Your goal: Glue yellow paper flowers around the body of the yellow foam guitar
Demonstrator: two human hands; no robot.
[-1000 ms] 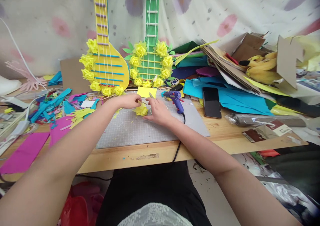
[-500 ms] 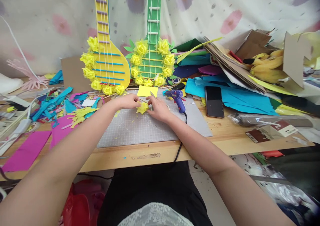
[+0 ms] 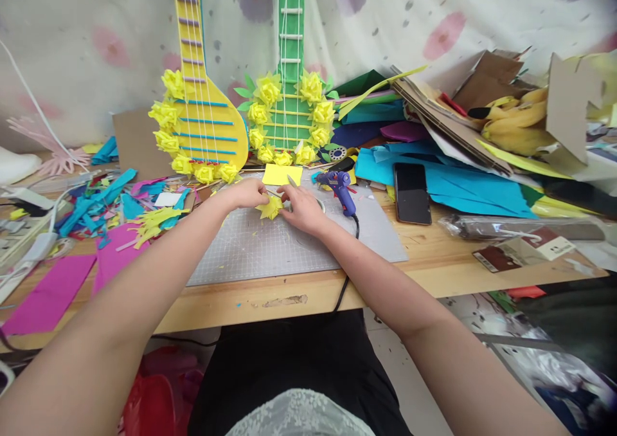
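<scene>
A small yellow paper flower [image 3: 270, 208] is between my two hands above the grey cutting mat [image 3: 250, 249]. My left hand [image 3: 249, 193] pinches it from the left with fingers together. On its right side, my right hand [image 3: 301, 208] grips it between bent fingers, and a thin pointed tool shows by those fingers. Just behind lies a yellow paper piece [image 3: 282, 175]. A purple glue gun [image 3: 341, 190] rests on the mat to the right, its black cord running over the table edge.
Yellow [image 3: 207, 124] and green [image 3: 290, 118] paper instruments with yellow flowers stand behind. Coloured scraps [image 3: 96, 204] lie at left. At right are a phone [image 3: 412, 193], blue paper [image 3: 475, 191], cardboard [image 3: 566, 114] and a brown box [image 3: 523, 249].
The view has shifted slightly. Both hands keep the flower between them, and it appears turned a little, with its petals at a different angle.
</scene>
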